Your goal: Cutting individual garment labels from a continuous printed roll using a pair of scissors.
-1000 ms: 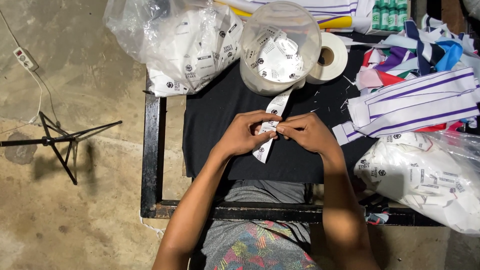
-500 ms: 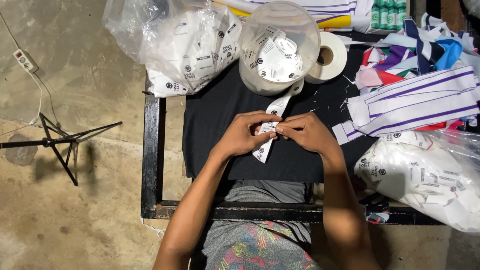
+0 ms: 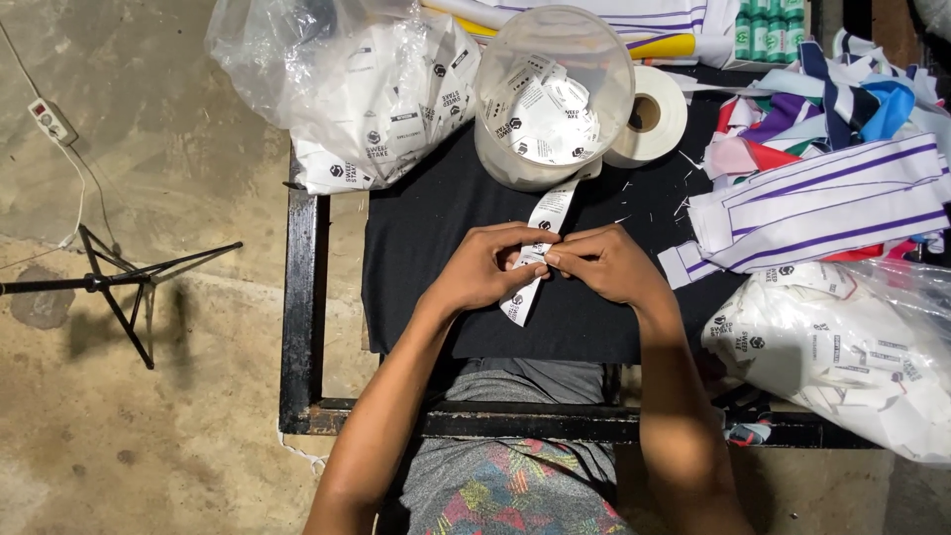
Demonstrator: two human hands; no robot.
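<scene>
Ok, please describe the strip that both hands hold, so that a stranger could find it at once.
Start at the black cloth over the table. At its middle, the left hand and right hand pinch a white label strip with dark print. Unlike the loose labels in the bags, it runs unbroken up into the clear round tub.

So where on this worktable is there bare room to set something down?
Bare black cloth lies left of the left hand, below the left label bag, and along the near edge under both hands. The right side is crowded: striped fabric strips, the right label bag, tape roll and clear tub.
</scene>
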